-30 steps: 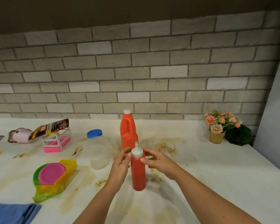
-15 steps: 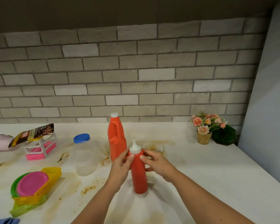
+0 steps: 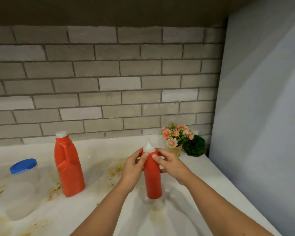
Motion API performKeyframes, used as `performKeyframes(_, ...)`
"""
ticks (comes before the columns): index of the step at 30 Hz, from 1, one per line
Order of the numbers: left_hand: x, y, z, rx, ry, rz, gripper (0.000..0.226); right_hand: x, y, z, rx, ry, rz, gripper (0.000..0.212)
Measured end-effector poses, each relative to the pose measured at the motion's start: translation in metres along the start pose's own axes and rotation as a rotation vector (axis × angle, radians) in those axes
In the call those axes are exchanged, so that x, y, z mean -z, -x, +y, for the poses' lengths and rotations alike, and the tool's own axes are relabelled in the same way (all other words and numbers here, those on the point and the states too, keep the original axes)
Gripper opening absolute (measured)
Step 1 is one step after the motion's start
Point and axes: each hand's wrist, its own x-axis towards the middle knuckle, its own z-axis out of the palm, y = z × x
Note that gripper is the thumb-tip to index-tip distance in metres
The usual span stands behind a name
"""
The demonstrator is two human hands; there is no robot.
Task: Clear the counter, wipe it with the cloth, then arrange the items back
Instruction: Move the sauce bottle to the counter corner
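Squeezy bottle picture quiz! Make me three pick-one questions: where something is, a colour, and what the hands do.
1. Where is the flower pot? A) back right corner B) in a sink C) in a hand
2. What colour is the jar lid? A) green B) blue C) yellow
3. What holds the squeezy bottle? A) both hands B) one hand C) nothing

1 A, it stands far right, at the back. 2 B, the lid shows blue. 3 A, left hand and right hand both grip its neck.

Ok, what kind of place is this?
Probably a home kitchen: a stained pale countertop runs along a brick-look backsplash, and a red squeeze bottle and a red handled jug are in view.
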Motion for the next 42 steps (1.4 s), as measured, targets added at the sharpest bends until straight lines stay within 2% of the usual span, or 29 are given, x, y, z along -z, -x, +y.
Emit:
performKeyframes(3, -0.042, -0.023, -0.003, 0.005, -0.005, -0.053, 0.028, 0.044, -0.004, 0.011, -0.013, 0.013, 0.057, 0.029)
performKeyframes(10, -0.134, -0.076, -0.016, 0.013, -0.085, -0.143, 0.047, 0.136, -0.013, 0.043, -0.063, 0.028, 0.183, 0.052)
performKeyframes(15, -0.186, -0.103, -0.024, 0.058, 0.047, -0.169, 0.037, 0.185, -0.025, 0.055, -0.051, 0.084, 0.25, 0.048)
performKeyframes(18, -0.208, -0.119, -0.028, 0.063, 0.056, -0.172, 0.037, 0.204, -0.032, 0.066, -0.063, 0.095, 0.286, 0.053)
performKeyframes(20, -0.219, -0.129, -0.03, 0.075, 0.056, -0.178, 0.04, 0.214, -0.037, 0.072, -0.073, 0.078, 0.315, 0.049)
performKeyframes(22, -0.229, -0.138, -0.033, 0.08, 0.053, -0.189, 0.04, 0.221, -0.041, 0.076, -0.059, 0.063, 0.341, 0.03)
performKeyframes(24, -0.238, -0.149, -0.039, 0.091, 0.041, -0.203, 0.045, 0.228, -0.047, 0.085, -0.045, 0.045, 0.367, 0.023)
performKeyframes(28, -0.254, -0.166, -0.053, 0.151, 0.014, -0.228, 0.056, 0.238, -0.058, 0.103, -0.035, 0.05, 0.42, 0.028)
performKeyframes(32, -0.263, -0.176, -0.064, 0.212, 0.067, -0.283, 0.045, 0.24, -0.068, 0.12, -0.066, 0.077, 0.489, 0.033)
performKeyframes(35, -0.266, -0.181, -0.072, 0.222, 0.097, -0.286, 0.046, 0.239, -0.074, 0.135, -0.066, 0.111, 0.521, 0.043)
performKeyframes(42, -0.268, -0.185, -0.077, 0.227, 0.124, -0.271, 0.048, 0.237, -0.081, 0.145, -0.048, 0.117, 0.577, 0.048)
